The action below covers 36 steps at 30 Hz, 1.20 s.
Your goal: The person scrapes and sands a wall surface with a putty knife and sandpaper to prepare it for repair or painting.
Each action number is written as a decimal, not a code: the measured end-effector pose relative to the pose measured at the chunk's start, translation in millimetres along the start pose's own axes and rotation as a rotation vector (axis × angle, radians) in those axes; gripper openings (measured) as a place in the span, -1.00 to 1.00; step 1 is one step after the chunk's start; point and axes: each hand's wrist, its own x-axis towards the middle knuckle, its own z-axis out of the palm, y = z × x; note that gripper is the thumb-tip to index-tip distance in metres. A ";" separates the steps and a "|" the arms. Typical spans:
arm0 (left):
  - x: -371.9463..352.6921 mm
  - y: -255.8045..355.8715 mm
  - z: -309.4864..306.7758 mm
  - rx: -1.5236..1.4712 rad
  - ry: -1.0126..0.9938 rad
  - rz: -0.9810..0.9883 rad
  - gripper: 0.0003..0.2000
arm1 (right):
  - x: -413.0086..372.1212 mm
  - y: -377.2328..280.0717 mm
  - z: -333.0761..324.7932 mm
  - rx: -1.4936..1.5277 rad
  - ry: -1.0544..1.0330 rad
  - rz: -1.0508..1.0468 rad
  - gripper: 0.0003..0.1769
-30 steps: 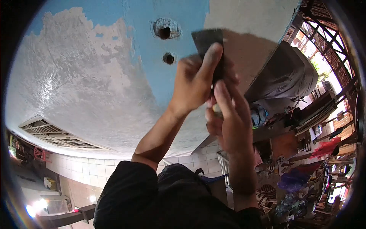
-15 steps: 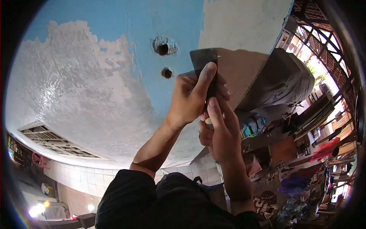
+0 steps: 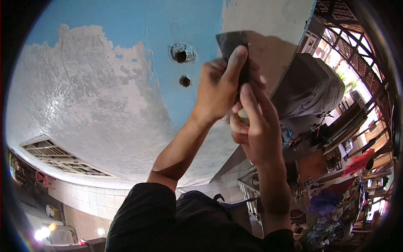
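Scraper (image 3: 232,41) is up on the wall (image 3: 84,105), blade at the blue paint (image 3: 138,25) edge, near two holes (image 3: 181,53). Left hand (image 3: 218,88) clamped on the blade neck, right hand (image 3: 257,132) closed round the handle. I'd say: shallow angle, even pressure, short strokes.

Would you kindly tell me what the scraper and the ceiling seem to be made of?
The scraper looks like thin, flat metal, dark and dull. The ceiling is likely plaster or cement, rough grey-white where bare, under a matte blue paint coat with ragged, flaking edges.
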 end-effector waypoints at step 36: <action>31.8 35.1 16.9 -0.087 -0.057 0.130 -0.58 | 7.4 -37.0 1.5 0.120 -0.291 -0.104 -0.51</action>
